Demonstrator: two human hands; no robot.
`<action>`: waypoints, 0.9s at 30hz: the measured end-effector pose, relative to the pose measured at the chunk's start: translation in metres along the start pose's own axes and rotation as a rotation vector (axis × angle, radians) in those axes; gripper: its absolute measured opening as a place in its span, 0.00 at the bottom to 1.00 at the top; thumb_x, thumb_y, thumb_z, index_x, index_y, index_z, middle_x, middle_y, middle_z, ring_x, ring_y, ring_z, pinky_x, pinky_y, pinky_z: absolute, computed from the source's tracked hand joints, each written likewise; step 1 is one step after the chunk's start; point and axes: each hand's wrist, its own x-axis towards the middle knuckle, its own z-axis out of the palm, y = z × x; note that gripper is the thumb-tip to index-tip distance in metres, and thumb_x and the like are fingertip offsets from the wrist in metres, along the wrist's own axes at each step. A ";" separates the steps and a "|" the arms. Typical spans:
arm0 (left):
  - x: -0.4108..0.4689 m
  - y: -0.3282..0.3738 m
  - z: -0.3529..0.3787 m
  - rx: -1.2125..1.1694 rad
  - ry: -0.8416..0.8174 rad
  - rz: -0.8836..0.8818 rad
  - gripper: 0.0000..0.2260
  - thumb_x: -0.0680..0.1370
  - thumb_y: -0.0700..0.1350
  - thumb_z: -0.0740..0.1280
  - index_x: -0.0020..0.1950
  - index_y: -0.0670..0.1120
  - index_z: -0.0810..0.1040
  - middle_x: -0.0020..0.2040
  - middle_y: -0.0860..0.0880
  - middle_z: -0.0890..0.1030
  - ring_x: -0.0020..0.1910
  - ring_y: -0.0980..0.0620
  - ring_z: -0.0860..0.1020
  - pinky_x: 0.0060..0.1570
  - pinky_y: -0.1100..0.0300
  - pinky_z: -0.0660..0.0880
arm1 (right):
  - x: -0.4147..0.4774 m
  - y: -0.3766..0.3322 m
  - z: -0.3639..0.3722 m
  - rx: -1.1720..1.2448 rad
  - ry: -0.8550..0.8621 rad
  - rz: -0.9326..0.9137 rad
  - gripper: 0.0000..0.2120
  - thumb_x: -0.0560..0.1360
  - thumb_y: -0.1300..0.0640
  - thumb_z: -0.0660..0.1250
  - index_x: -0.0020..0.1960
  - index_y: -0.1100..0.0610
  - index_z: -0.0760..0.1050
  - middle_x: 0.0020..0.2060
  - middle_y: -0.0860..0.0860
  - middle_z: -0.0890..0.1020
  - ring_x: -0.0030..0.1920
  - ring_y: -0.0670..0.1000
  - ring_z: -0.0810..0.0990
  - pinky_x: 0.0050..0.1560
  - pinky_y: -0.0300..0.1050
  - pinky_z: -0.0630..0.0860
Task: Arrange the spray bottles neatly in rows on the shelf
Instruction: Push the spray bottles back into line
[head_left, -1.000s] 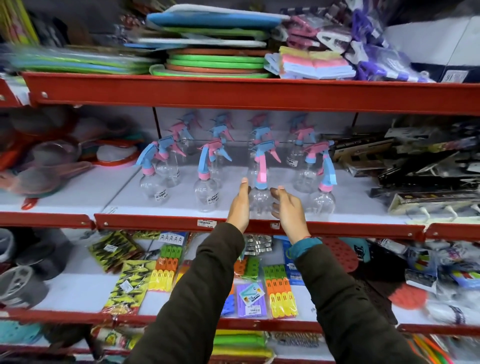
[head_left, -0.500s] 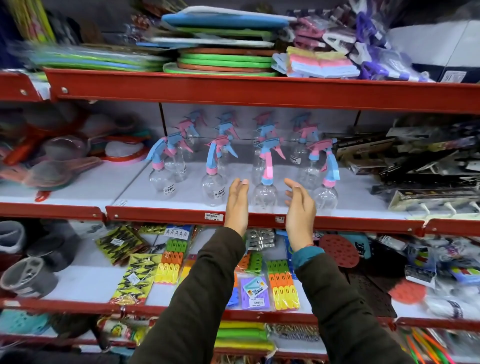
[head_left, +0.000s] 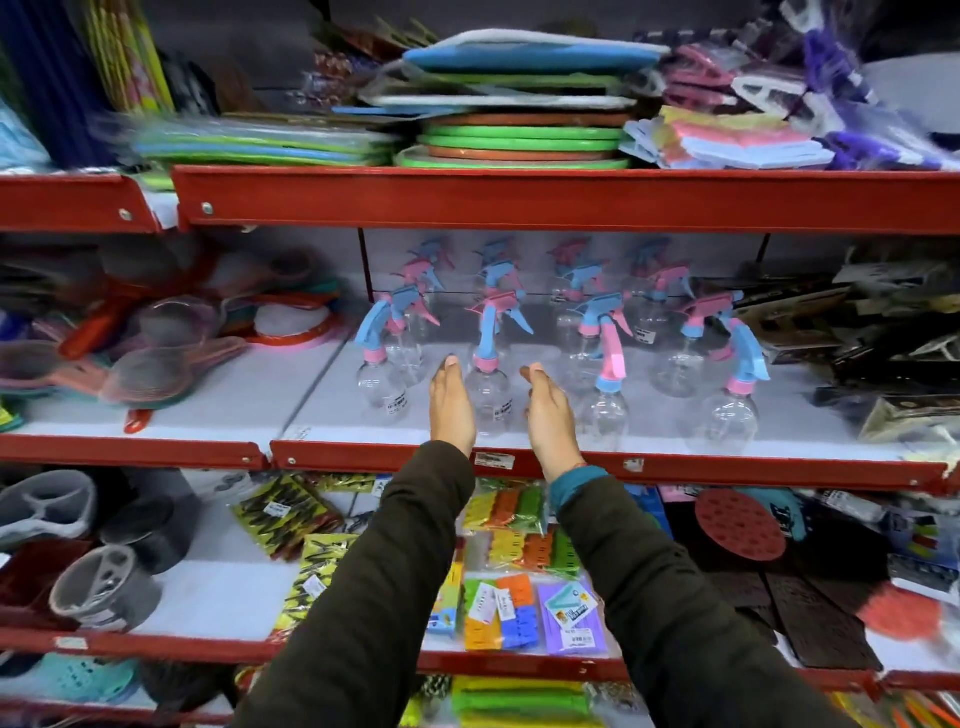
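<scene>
Several clear spray bottles with pink-and-blue trigger heads stand in rows on the white shelf with a red front lip (head_left: 727, 470). The front row holds a left bottle (head_left: 382, 387), a second bottle (head_left: 489, 395), a third with a pink trigger (head_left: 605, 418) and a right one (head_left: 727, 423). More bottles (head_left: 675, 364) stand behind them, blurred toward the back. My left hand (head_left: 452, 402) and my right hand (head_left: 548, 413) are flat with fingers straight. They flank the second bottle, one on each side. Neither hand holds anything.
Plastic strainers (head_left: 156, 364) lie on the same shelf to the left. Dark packaged goods (head_left: 857, 338) crowd its right end. The red beam of the upper shelf (head_left: 519, 200) hangs low over the bottles. Peg packs (head_left: 519, 608) fill the shelf below.
Both hands have shifted left from around the pink-trigger third bottle to either side of the second bottle. The view has also moved a little left.
</scene>
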 end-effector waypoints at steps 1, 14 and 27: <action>0.008 0.000 -0.001 0.019 -0.040 -0.028 0.24 0.82 0.54 0.50 0.77 0.46 0.60 0.79 0.48 0.60 0.78 0.51 0.57 0.78 0.54 0.51 | 0.007 0.001 0.004 -0.009 0.000 0.022 0.25 0.82 0.43 0.53 0.73 0.56 0.72 0.74 0.52 0.72 0.74 0.54 0.69 0.77 0.51 0.65; 0.013 -0.015 -0.018 0.031 -0.298 -0.094 0.24 0.83 0.54 0.48 0.72 0.44 0.69 0.72 0.42 0.71 0.72 0.47 0.69 0.75 0.48 0.61 | 0.009 0.023 0.013 -0.020 0.007 -0.038 0.22 0.82 0.42 0.53 0.64 0.51 0.78 0.60 0.50 0.81 0.67 0.55 0.78 0.73 0.55 0.71; -0.016 -0.011 -0.039 0.010 -0.205 0.087 0.21 0.82 0.52 0.51 0.75 0.52 0.64 0.76 0.54 0.65 0.74 0.56 0.63 0.76 0.56 0.56 | -0.032 0.012 0.002 0.010 0.150 -0.208 0.15 0.83 0.49 0.54 0.64 0.47 0.76 0.64 0.46 0.78 0.66 0.49 0.77 0.73 0.53 0.71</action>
